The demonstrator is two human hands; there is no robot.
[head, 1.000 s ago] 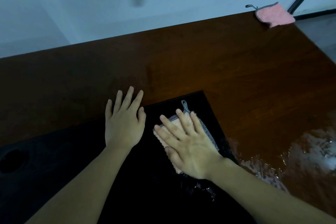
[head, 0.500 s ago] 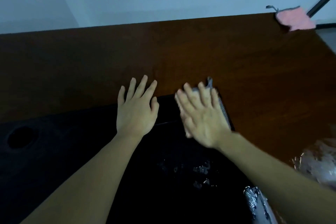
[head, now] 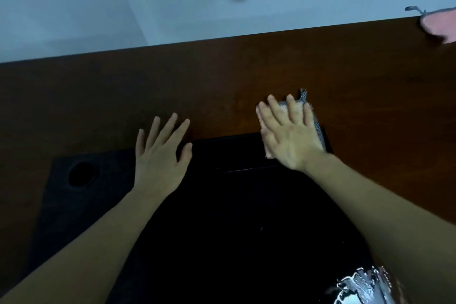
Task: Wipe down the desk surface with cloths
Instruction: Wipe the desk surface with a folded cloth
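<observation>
meanwhile the right hand [head: 288, 138] presses flat, fingers straight, on the pale grey-edged cloth [head: 314, 122]; the left hand [head: 160, 158] rests spread on the brown wooden counter [head: 222, 76].

One head-worn camera looks forward and down, close over the desk [head: 246, 76]. It faces the desk's far edge and the wall [head: 98, 7] behind.

desk [head: 246, 69] red-brown | mat [head: 222, 217] black | cloth [head: 318, 128] cream, grey-checked edge | far cloth [head: 441, 23] pink
</observation>
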